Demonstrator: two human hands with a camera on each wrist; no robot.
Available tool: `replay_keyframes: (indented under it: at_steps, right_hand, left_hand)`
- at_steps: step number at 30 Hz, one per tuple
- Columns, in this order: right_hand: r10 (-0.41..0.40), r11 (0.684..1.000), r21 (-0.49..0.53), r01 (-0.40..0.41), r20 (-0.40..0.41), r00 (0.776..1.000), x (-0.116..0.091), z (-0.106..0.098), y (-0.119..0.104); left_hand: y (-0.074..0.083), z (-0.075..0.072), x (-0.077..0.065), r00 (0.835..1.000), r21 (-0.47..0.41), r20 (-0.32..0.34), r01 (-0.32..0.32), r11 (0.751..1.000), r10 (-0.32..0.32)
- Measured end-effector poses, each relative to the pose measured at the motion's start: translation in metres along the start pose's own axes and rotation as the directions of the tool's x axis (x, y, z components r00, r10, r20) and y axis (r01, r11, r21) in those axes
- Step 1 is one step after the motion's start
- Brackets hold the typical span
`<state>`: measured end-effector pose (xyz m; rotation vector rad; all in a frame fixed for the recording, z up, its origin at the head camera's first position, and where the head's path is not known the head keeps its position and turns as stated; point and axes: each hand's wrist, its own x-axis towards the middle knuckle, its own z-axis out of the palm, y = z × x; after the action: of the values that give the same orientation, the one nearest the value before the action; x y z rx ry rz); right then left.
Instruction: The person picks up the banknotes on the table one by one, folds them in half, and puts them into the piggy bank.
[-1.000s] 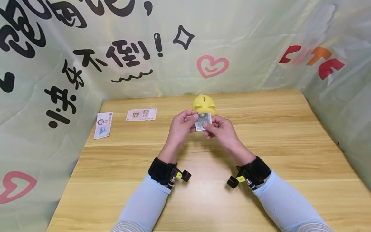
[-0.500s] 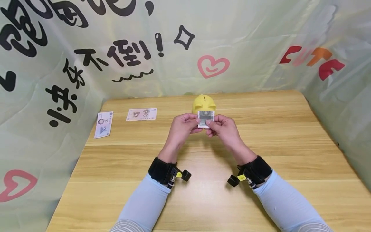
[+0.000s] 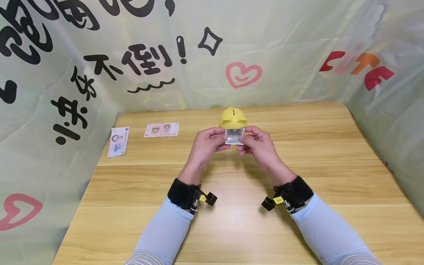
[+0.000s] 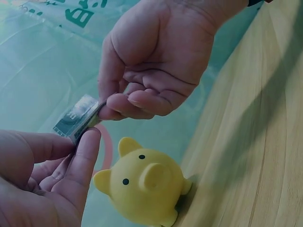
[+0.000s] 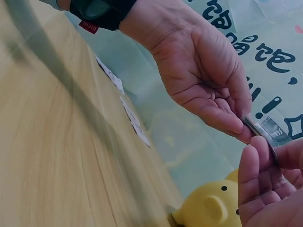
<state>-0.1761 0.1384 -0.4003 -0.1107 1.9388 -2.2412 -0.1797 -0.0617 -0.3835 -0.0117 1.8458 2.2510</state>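
A small folded banknote [image 3: 234,137] is stretched between both hands over the table, just on the near side of a yellow piggy bank [image 3: 233,117]. My left hand [image 3: 208,145] pinches the note's left edge between thumb and fingers. At the opposite edge, my right hand [image 3: 260,144] grips it the same way, its thumb tip on the near face. Seen from the left wrist, the folded note [image 4: 79,116] is in layers, raised above the pig [image 4: 147,187], which faces the person. A slot shows on the pig's top in the head view.
Toward the back left of the wooden table [image 3: 149,213], a pinkish banknote [image 3: 161,130] lies flat. Another banknote [image 3: 118,142], bluish-purple, lies by the left edge. A printed cloth backdrop [image 3: 281,48] rises behind and along both sides.
The note has gone from tilted to level and looks shorter, its near part now bent with a printed number showing. My right thumb has slid from its face to its right edge.
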Motion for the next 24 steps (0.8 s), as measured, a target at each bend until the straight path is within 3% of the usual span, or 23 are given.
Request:
replay_keyframes:
  at_steps: [5,10,17,24]
  right_hand:
    - [-0.035,0.999,0.019,0.036,-0.006,0.999,-0.0016,0.0007,0.0007]
    - [-0.084,0.996,0.011,0.084,-0.002,0.996,-0.0022,0.0020,0.0026]
    - [-0.159,0.983,-0.105,0.153,-0.051,0.986,-0.0034,0.0047,0.0040]
    - [-0.158,0.985,-0.077,0.156,-0.029,0.987,-0.0059,0.0071,0.0000]
  left_hand:
    - [0.0006,-0.0006,0.0005,0.999,-0.051,0.033,0.034,0.998,-0.033]
    - [0.0019,-0.0014,-0.0007,0.999,-0.052,0.044,0.013,0.999,-0.011]
    - [0.0016,-0.0024,-0.0001,0.996,-0.039,0.078,0.049,0.998,-0.046]
    - [0.0039,-0.0005,-0.0006,0.999,0.014,0.024,0.024,1.000,-0.025]
